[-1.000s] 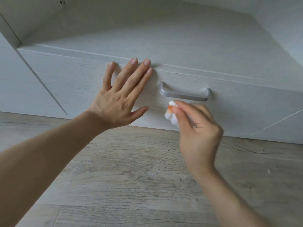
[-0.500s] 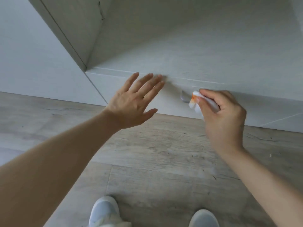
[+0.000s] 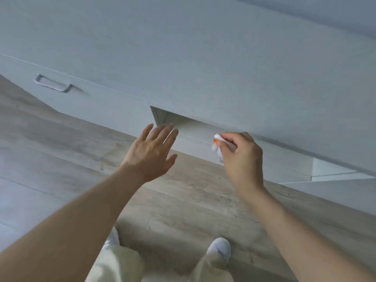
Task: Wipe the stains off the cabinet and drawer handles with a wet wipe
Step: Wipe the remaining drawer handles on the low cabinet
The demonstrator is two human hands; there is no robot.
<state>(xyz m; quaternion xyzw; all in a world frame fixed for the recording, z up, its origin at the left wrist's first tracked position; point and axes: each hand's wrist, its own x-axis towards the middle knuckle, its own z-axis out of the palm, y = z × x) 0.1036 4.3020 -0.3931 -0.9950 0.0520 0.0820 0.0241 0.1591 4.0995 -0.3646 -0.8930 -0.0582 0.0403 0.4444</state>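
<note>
While drawer point(image 3: 203, 137) slid open, wipe point(image 3: 215, 141) aloft.

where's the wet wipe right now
In the head view, right of centre: the wet wipe is pinched in the right hand, against the drawer front.

The pale grey cabinet front point(image 3: 203, 58) presents a matt laminate face with a faint linear grain; the slightly open drawer point(image 3: 195, 135) beneath it shows the same matt finish; the bar-shaped silver drawer handle point(image 3: 53, 84) on the left drawer reads as brushed metal with a soft satin sheen; the crumpled white wet wipe point(image 3: 216, 143) appears soft and fibrous, carrying an orange stain; the grey-brown plank floor point(image 3: 183, 200) shows wood-look grain, matt and lightly textured; the cream trousers point(image 3: 118, 265) are woven cloth; the white shoe point(image 3: 219, 249) looks smooth.
</note>
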